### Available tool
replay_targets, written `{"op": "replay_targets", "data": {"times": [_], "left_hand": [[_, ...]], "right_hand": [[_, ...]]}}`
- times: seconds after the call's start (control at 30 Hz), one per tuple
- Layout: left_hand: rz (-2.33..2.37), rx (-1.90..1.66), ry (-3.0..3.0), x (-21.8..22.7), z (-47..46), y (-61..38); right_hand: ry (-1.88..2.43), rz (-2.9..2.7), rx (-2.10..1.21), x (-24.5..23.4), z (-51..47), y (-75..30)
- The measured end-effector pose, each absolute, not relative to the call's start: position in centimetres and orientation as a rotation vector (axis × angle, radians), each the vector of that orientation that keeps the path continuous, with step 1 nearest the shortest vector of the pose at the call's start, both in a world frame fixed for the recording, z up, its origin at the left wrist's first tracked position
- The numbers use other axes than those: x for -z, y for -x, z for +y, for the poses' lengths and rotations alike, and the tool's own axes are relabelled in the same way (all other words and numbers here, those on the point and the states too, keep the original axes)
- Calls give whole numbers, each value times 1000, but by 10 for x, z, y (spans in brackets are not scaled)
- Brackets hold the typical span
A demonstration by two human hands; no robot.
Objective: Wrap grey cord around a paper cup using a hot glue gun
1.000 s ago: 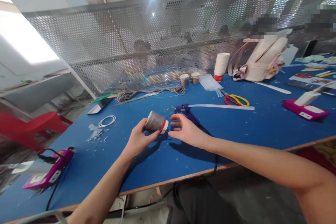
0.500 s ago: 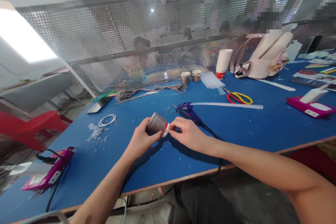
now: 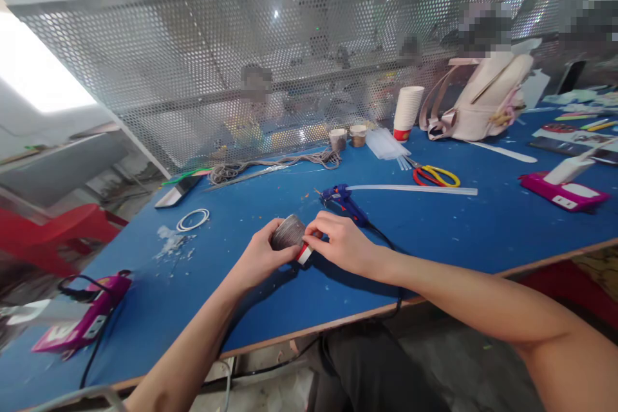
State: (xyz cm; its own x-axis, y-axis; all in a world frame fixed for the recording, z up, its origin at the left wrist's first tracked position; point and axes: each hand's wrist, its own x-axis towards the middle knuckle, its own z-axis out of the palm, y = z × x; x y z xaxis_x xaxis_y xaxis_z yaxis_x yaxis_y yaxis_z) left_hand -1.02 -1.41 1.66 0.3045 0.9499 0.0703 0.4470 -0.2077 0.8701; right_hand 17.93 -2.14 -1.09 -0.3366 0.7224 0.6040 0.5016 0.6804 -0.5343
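My left hand (image 3: pixel 263 254) is wrapped round a paper cup (image 3: pixel 290 234), tilted above the blue table. Grey cord winds closely round most of the cup, leaving a red and white band bare at its near end. Against the edge of the winding, my right hand (image 3: pixel 340 244) pinches the cord between thumb and fingers; the fingertips hide the strand's end. Just beyond the right hand lies a blue glue gun (image 3: pixel 345 203) with a long clear glue stick (image 3: pixel 410 189) in its back.
Grey cord (image 3: pixel 232 172) lies in a loose heap at the back. Cord-wrapped cups (image 3: pixel 338 140), a stack of paper cups (image 3: pixel 407 112), scissors (image 3: pixel 437 176) and a backpack (image 3: pixel 492 100) stand or lie along the far side. Purple power strips (image 3: pixel 82 318) sit at both sides.
The cup has turned in my left hand, its banded end now lower. My right fingers have shifted from the bare band up to the winding's edge. The view has moved slightly.
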Motion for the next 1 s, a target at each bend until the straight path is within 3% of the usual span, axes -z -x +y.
{"op": "replay_targets", "data": {"times": [1.0], "left_hand": [[1250, -883, -1771, -21, -17, 11]], "right_hand": [[1033, -1922, -442, 4, -23, -183]]}}
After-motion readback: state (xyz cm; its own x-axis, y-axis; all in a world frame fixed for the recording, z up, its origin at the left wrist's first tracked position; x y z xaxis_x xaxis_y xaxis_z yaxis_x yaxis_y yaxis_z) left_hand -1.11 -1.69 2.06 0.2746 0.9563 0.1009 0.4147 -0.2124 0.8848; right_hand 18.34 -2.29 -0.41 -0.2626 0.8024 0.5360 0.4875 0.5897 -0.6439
